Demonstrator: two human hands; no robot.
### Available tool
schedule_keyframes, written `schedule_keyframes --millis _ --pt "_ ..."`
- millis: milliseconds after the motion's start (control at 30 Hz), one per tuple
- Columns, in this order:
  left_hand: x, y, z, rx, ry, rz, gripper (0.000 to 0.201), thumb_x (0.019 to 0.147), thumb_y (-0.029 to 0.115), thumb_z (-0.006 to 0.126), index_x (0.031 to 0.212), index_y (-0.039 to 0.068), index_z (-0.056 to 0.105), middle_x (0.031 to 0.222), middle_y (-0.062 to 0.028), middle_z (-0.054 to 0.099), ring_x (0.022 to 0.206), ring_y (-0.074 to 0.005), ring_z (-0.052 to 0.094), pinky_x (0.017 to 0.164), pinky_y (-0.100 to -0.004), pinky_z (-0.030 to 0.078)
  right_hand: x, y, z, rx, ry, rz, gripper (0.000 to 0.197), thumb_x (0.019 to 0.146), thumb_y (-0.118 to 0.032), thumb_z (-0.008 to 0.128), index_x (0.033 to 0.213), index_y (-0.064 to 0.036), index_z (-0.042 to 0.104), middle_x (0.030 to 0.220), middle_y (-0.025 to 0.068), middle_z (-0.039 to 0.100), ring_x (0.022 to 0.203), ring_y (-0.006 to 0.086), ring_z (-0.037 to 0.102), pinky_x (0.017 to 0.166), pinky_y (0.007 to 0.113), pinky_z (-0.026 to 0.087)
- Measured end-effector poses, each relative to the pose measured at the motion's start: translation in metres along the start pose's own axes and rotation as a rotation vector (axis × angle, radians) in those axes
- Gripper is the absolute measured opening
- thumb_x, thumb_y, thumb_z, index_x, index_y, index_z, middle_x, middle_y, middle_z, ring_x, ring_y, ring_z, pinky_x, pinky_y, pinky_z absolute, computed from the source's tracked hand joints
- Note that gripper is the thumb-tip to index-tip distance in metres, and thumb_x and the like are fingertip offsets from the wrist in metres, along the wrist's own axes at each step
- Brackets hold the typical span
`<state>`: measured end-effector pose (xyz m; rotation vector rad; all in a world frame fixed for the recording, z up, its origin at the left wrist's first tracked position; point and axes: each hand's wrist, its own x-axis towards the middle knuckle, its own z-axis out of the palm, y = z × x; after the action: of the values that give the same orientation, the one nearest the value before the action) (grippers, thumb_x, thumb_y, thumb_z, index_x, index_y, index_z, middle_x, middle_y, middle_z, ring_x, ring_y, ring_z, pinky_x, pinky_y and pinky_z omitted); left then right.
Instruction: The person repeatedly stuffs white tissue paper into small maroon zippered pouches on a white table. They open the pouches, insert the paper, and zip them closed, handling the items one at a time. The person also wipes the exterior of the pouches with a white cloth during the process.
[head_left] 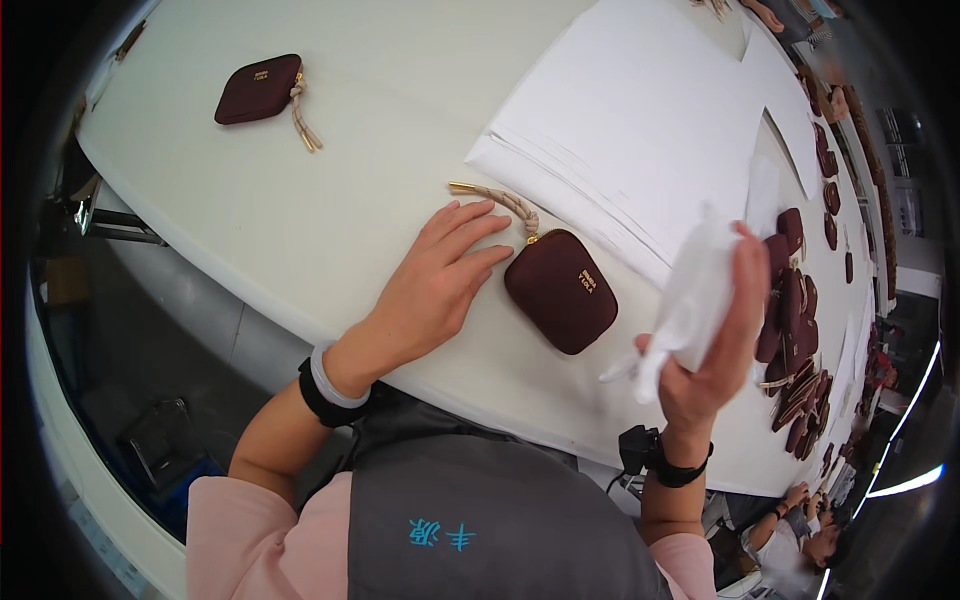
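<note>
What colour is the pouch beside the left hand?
The pouch is dark burgundy; the head view shows it best.

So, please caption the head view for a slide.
Left hand beside a dark red purse, right hand holding white cloth or paper.

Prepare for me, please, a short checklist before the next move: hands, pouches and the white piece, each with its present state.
1. Left hand free of any held thing: ok, fingers spread.
2. Right hand free: not ok, it holds the white piece.
3. White piece is cloth, not paper: cannot tell, it is blurred.
4. Near pouch lying flat on the table: ok.
5. Left fingertips clear of the near pouch's cord: cannot tell, they are very close.
6. Far pouch apart from the near one: ok.
</note>
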<state>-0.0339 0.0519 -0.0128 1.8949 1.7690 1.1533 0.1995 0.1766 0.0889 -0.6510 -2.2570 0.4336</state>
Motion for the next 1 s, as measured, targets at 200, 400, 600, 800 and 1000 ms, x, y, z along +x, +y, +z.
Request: schedule_keyframes --millis 200,400,600,800,1000 --pt "0.006 0.001 0.002 -0.008 -0.003 0.024 0.031 0.088 -0.007 0.062 0.118 -0.001 0.068 0.14 -0.0115 0.059 0.139 -0.0349 0.046 0.117 -0.0488 0.035 -0.001 0.005 0.041 -0.162 -0.367 -0.139 0.078 0.067 -0.026 0.087 0.14 -0.0155 0.06 0.142 0.0258 0.045 0.122 0.0439 0.052 0.103 0.048 0.046" --pt "0.003 0.0 -0.004 -0.005 -0.011 -0.012 0.03 0.089 -0.007 0.06 0.118 -0.002 0.068 0.138 -0.0121 0.061 0.139 -0.0352 0.047 0.117 -0.0482 0.036 0.032 0.003 0.012 0.09 -0.151 0.11 0.078 0.066 -0.018 0.082 0.14 -0.0067 0.06 0.14 0.0245 0.051 0.128 0.041 0.05 0.106 0.048 0.044" --pt "0.01 0.005 -0.001 -0.049 -0.027 -0.039 0.028 0.091 -0.005 0.061 0.117 -0.004 0.068 0.137 -0.0138 0.061 0.137 -0.0357 0.049 0.115 -0.0483 0.038 -0.005 0.003 0.052 -0.061 -0.494 0.062 0.076 0.07 -0.021 0.083 0.142 -0.0174 0.06 0.143 0.0214 0.045 0.123 0.0399 0.049 0.101 0.05 0.045" --pt "0.019 0.023 -0.004 -0.017 -0.144 -0.069 0.041 0.097 0.002 0.057 0.138 -0.004 0.055 0.153 -0.0173 0.047 0.149 -0.0368 0.035 0.12 -0.0494 0.03 -0.028 0.035 -0.008 -0.139 -0.014 0.378 0.077 0.069 -0.017 0.084 0.142 -0.0129 0.06 0.146 0.0205 0.047 0.123 0.038 0.051 0.101 0.047 0.046" --pt "0.04 0.032 0.026 0.323 -0.362 -0.051 0.064 0.106 0.026 0.042 0.158 -0.006 0.024 0.167 -0.0218 0.022 0.157 -0.0388 0.013 0.125 -0.0564 0.008 -0.035 -0.009 -0.007 -0.084 -0.027 0.02 0.079 0.062 -0.028 0.09 0.136 -0.017 0.065 0.142 0.0242 0.047 0.12 0.043 0.051 0.098 0.048 0.047"
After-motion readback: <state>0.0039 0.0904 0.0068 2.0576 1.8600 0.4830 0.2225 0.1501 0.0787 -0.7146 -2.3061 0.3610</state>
